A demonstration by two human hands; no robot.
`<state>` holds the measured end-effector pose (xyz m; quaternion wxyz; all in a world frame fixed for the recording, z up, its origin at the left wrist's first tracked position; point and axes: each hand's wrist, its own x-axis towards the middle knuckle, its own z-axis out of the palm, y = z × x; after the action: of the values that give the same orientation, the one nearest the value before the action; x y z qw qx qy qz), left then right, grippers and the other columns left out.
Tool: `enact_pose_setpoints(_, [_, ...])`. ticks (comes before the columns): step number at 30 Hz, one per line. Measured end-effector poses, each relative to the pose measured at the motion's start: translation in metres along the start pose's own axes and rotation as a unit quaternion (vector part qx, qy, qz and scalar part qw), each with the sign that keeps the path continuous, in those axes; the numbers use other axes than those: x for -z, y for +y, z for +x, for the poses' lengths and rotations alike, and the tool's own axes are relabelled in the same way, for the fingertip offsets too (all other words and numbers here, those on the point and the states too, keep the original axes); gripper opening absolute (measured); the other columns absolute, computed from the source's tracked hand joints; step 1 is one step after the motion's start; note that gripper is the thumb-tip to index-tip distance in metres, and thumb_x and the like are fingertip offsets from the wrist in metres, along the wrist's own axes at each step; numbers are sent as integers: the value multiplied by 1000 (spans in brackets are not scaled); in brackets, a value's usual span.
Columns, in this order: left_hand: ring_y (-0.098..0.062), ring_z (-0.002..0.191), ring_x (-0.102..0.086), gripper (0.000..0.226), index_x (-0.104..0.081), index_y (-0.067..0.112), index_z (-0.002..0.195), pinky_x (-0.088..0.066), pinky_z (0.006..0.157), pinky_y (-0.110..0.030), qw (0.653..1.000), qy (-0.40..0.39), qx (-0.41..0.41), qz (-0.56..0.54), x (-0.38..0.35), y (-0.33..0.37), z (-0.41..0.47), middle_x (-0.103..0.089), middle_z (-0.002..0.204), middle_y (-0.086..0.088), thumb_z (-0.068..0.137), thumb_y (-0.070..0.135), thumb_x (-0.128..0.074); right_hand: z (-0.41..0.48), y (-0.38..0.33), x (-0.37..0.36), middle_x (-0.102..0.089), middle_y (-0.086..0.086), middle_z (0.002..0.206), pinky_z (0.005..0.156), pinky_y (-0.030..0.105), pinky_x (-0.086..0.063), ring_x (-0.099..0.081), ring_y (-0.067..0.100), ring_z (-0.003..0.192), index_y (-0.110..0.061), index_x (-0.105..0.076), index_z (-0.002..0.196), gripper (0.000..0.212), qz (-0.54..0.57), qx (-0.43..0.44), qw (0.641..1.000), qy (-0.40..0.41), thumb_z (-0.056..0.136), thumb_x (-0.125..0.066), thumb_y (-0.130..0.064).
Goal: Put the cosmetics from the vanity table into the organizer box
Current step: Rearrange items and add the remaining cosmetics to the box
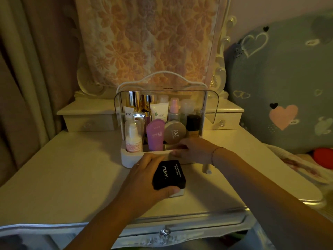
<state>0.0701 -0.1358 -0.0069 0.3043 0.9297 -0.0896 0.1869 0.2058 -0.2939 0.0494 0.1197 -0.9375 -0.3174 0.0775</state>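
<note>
The organizer box (127,158) has a white base and a raised clear lid (210,105), and it stands at the back middle of the vanity table (72,177). It holds several bottles and tubes, among them a purple SPF50 tube (155,134), a round gold compact (174,131) and a white pump bottle (133,139). My left hand (144,170) grips a black LAMEILA box (168,175) just in front of the organizer, low over the table. My right hand (194,148) sits at the organizer's front right compartment, fingers curled over its front rim.
A white edge (177,194) shows under the black box; I cannot tell what it belongs to. A small pale stick (207,168) lies on the table below my right wrist. Small drawers (90,121) flank the organizer. A bed with a heart-print pillow (281,98) lies to the right.
</note>
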Motion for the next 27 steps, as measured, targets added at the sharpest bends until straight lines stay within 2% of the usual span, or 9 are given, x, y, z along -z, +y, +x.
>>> enact_pose_setpoints(3, [8, 105, -39, 74, -36, 49, 120, -40, 76, -12, 1000, -4, 9, -18, 0, 1, 0, -27, 111, 35, 56, 75, -61, 3, -1, 2, -64, 1, 111, 95, 40, -47, -57, 19, 103, -25, -62, 119, 46, 14, 17, 998, -52, 92, -41, -57])
enact_pose_setpoints(6, [7, 104, -44, 67, -39, 49, 111, -46, 79, -16, 996, -10, 14, -86, 3, 3, -3, -34, 110, 30, 54, 65, -71, 6, 1, 4, -65, 2, 108, 92, 38, -48, -58, 19, 100, -24, -62, 117, 49, 7, 19, 998, -61, 90, -42, -60])
enact_pose_setpoints(9, [5, 108, -47, 73, -39, 49, 115, -48, 82, -15, 988, -31, 11, -152, 7, 6, -6, -39, 116, 28, 54, 55, -79, 10, 5, 2, -64, 1, 102, 84, 32, -48, -58, 18, 93, -20, -61, 110, 54, -11, -3, 1000, -29, 84, -47, -66])
enact_pose_setpoints(12, [4, 112, -45, 78, -37, 49, 114, -46, 85, -12, 984, -50, -5, -170, 10, 9, -8, -36, 120, 26, 52, 40, -85, 12, 8, 0, -61, 1, 99, 75, 27, -46, -56, 17, 87, -20, -57, 106, 56, -10, -3, 1000, 8, 77, -55, -68])
enact_pose_setpoints(15, [9, 113, -39, 82, -35, 51, 111, -41, 87, -7, 985, -53, -12, -166, 10, 11, -8, -30, 121, 28, 48, 40, -88, 12, 9, -1, -59, 0, 101, 73, 24, -43, -55, 16, 88, -24, -51, 112, 58, 27, 14, 999, 40, 73, -64, -64])
enact_pose_setpoints(19, [8, 115, -40, 76, -38, 47, 115, -44, 89, -12, 980, -26, -5, -199, 7, 10, -10, -26, 129, 22, 53, 56, -80, 4, 13, -4, -59, -5, 103, 68, 12, -36, -53, 12, 91, -27, -53, 117, 48, 76, 61, 990, 104, 77, -71, -46])
enact_pose_setpoints(22, [10, 116, -39, 54, -45, 41, 116, -44, 83, -8, 973, 0, -1, -230, 5, 12, -13, -25, 132, 22, 70, 48, -72, -7, 15, -5, -62, -4, 102, 76, 20, -41, -57, 16, 96, -25, -58, 112, 31, 126, 87, 974, 169, 84, -68, -32])
enact_pose_setpoints(24, [4, 113, -46, 47, -50, 38, 113, -48, 81, -12, 968, -6, 6, -250, 7, 13, -12, -35, 129, 16, 73, 37, -74, -18, 16, -7, -60, -8, 97, 77, 21, -43, -57, 15, 94, -25, -58, 109, 24, 160, 84, 955, 233, 86, -65, -27])
enact_pose_setpoints(27, [-3, 102, -58, 43, -52, 41, 109, -53, 79, -22, 964, -81, 21, -252, 18, 19, -6, -55, 115, 10, 75, 31, -75, -42, 24, -21, -62, -7, 100, 79, 18, -43, -56, 11, 94, -23, -58, 112, 26, 226, 60, 918, 321, 87, -64, -27])
